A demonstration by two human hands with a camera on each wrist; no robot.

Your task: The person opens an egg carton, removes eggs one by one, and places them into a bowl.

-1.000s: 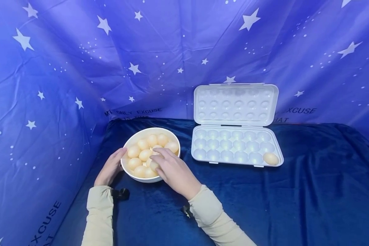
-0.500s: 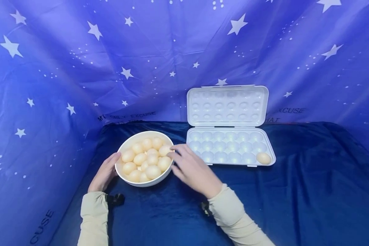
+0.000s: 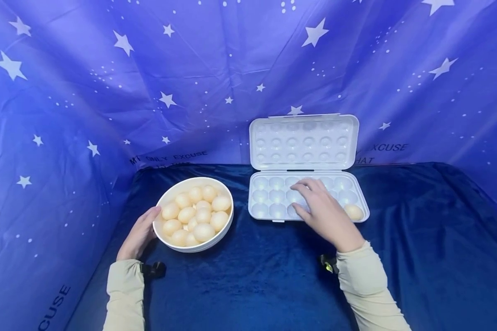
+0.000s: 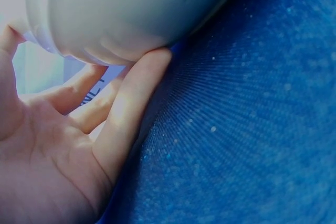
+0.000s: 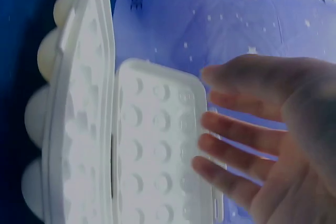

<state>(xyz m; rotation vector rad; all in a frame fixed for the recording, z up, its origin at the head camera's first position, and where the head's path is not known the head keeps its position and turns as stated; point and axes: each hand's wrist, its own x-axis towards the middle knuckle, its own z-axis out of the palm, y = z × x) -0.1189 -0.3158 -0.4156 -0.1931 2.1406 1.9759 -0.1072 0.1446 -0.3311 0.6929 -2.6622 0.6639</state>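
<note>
My left hand [image 3: 137, 235] grips the left side of a white bowl [image 3: 159, 230], thumb at the rim and fingers against its outer wall, as the left wrist view shows. Several pale eggs [image 3: 186, 215] fill the bowl. Over the lower half of an open white egg carton [image 3: 260, 219] hovers my right hand [image 3: 325, 214]. Its fingers are loosely bent and spread, and the right wrist view shows nothing between thumb and fingers. One egg [image 3: 353, 212] sits in the carton's front right cup. The hand hides some middle cups.
The carton's lid [image 3: 304, 142] stands raised at the back, near a blue star-printed curtain [image 3: 199, 69]. A dark blue cloth [image 3: 252, 276] covers the table. The curtain also hangs along the left side.
My right hand has left the eggs in the bowl and moved right, over the carton. The left hand stays at the bowl. The head view has shifted slightly.
</note>
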